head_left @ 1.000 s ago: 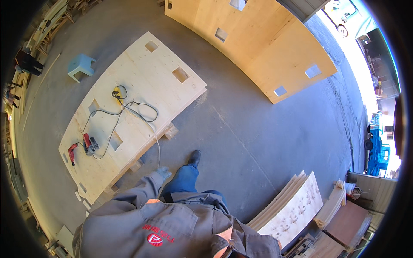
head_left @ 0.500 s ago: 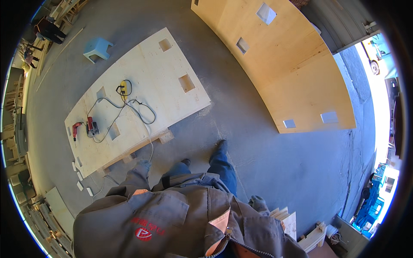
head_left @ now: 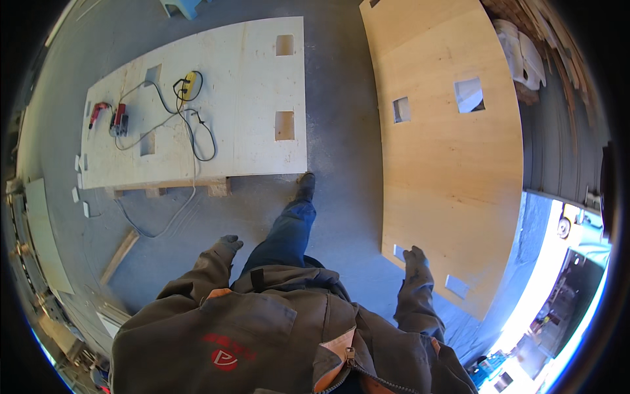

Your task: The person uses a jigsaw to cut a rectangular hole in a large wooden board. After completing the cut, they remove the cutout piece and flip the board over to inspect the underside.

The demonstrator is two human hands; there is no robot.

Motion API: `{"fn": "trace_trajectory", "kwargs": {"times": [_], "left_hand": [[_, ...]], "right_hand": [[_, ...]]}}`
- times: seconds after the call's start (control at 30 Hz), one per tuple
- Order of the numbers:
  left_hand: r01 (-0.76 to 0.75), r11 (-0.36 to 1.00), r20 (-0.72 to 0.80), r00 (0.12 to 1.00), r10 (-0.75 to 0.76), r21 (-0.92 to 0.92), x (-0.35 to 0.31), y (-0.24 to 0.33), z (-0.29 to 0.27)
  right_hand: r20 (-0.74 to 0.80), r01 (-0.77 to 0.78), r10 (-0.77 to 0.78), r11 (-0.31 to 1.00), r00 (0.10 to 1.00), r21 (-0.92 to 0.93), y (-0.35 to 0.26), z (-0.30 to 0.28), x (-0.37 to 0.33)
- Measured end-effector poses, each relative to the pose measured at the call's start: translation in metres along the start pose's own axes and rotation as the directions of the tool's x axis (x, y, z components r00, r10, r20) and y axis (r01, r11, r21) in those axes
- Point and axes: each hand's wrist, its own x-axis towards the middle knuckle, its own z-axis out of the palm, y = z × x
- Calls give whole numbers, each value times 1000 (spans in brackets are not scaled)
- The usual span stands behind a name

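My left hand [head_left: 230, 243], in a grey glove, hangs in front of my left thigh with nothing in it, its fingers loosely apart. Also gloved, my right hand [head_left: 416, 257] is out to the right, overlapping the lower left edge of a large yellowish plywood panel [head_left: 453, 190] in the picture. Its fingers are apart and hold nothing; whether they touch the panel I cannot tell. Square holes are cut through that panel. To the left, a pale plywood sheet [head_left: 243, 85] with similar holes lies raised on wooden blocks [head_left: 218, 186].
On the pale sheet lie a red drill [head_left: 98, 113], a red-and-grey power tool [head_left: 119, 121] and a yellow power strip [head_left: 189, 85] with tangled cords. A cable [head_left: 157, 233] and a wood strip [head_left: 119, 256] are on the floor. A light-blue stool [head_left: 180, 6] stands far off.
I have stepped forward and turned left, bringing the yellowish panel closer on my right. My right hand has risen from beside my body toward the panel. The tools lie where they were.
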Motion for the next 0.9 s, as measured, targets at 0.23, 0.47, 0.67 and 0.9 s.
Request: {"fn": "trace_trajectory", "kwargs": {"times": [0.23, 0.47, 0.67, 0.9], "left_hand": [[-75, 906, -26, 997, 71, -417, 11, 146, 34], [-187, 526, -258, 964, -64, -830, -2, 207, 13], [-251, 382, -359, 901, -244, -889, -10, 210, 63], [-260, 21, -253, 913, -321, -965, -14, 333, 153]], "right_hand": [[245, 109, 56, 785, 968, -610, -83, -45, 23], [487, 515, -198, 500, 851, -697, -232, -29, 122], [719, 717, -203, -97, 665, -691, -394, 64, 203], [893, 843, -10, -326, 450, -428, -471, 160, 248]]}}
